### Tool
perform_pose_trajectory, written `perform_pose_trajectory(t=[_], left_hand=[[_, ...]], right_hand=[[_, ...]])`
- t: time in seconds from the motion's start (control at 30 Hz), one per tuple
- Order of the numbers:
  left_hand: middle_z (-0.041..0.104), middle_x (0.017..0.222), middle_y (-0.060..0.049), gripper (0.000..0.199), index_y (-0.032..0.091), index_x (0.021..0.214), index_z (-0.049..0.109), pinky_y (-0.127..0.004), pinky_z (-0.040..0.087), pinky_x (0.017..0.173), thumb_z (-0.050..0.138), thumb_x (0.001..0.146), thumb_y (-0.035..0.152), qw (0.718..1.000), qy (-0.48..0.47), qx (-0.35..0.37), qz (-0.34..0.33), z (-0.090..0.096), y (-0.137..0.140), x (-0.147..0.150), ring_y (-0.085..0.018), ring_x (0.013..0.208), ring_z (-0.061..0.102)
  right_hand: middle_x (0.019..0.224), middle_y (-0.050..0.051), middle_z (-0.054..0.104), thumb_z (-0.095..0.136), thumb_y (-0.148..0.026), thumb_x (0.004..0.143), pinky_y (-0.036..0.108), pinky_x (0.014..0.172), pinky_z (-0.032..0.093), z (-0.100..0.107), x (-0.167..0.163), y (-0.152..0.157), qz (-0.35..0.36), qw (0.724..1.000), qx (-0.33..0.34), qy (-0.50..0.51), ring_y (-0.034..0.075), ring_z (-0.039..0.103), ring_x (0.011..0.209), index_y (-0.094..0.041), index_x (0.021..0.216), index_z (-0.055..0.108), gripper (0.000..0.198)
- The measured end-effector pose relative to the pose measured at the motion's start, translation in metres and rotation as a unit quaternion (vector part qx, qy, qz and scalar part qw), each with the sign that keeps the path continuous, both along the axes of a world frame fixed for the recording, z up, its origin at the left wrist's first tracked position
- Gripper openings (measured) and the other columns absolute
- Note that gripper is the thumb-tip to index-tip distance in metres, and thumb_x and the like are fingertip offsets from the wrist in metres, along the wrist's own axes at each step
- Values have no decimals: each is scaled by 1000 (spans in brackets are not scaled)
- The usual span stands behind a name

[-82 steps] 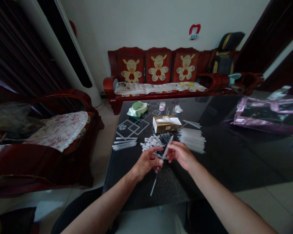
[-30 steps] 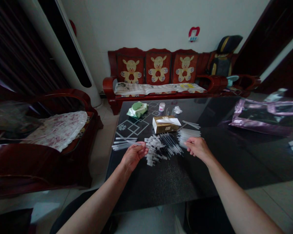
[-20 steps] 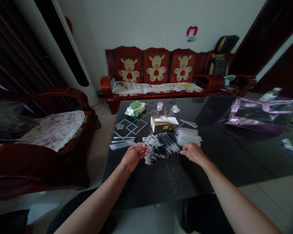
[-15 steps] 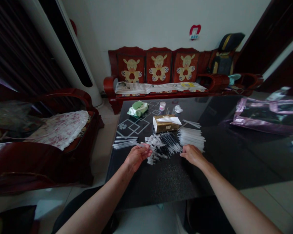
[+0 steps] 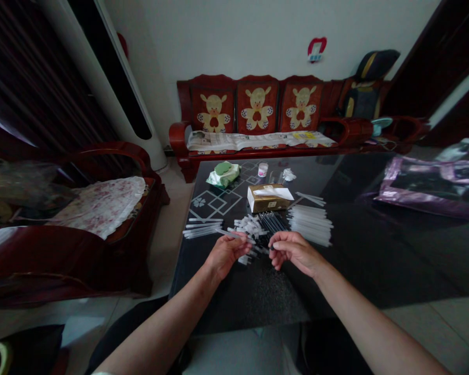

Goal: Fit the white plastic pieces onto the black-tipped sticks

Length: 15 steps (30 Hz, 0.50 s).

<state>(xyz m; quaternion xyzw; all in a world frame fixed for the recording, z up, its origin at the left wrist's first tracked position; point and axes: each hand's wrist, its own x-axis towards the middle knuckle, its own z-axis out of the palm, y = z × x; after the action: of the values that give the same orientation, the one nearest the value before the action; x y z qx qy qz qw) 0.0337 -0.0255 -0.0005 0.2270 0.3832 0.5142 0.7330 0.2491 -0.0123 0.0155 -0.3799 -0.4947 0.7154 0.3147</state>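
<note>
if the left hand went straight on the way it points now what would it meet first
Probably the white pieces, which lie just past the left hand in this view; its height above them is hard to judge, so it might pass over.

Just below center frame, a left hand (image 5: 225,254) pinches a translucent tube (image 5: 229,234) as a right hand (image 5: 294,252) curls beside black rods (image 5: 273,221), its grip unclear. A gold tissue box (image 5: 271,202) sits just above the rods; a red wooden sofa (image 5: 180,136) spans upper center.
</note>
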Motion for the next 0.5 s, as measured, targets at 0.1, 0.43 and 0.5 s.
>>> perform_pose_trajectory(t=[0.1,0.43,0.5], left_hand=[[68,72,-7,10,8,82,64,-21,56,63,68,73,7,1000,-4,-3,-1,2,-2,4,-14,65,68],[68,70,-6,10,8,81,64,-21,57,65,68,72,6,1000,-16,-2,-1,3,-2,4,-14,64,68],[68,70,-6,11,8,81,64,-22,57,65,69,72,6,1000,-18,-2,3,3,-2,4,-14,64,68]], right_hand=[[60,2,65,66,-29,74,25,41,50,-1,-10,0,-29,999,-5,28,13,59,45,-12,84,61,20],[67,5,69,69,-22,69,31,51,55,-4,-25,-2,-80,996,-19,42,16,65,53,-13,84,60,20],[67,5,70,69,-22,69,31,51,55,-4,-26,-1,-79,996,-16,41,17,66,54,-13,84,59,20]])
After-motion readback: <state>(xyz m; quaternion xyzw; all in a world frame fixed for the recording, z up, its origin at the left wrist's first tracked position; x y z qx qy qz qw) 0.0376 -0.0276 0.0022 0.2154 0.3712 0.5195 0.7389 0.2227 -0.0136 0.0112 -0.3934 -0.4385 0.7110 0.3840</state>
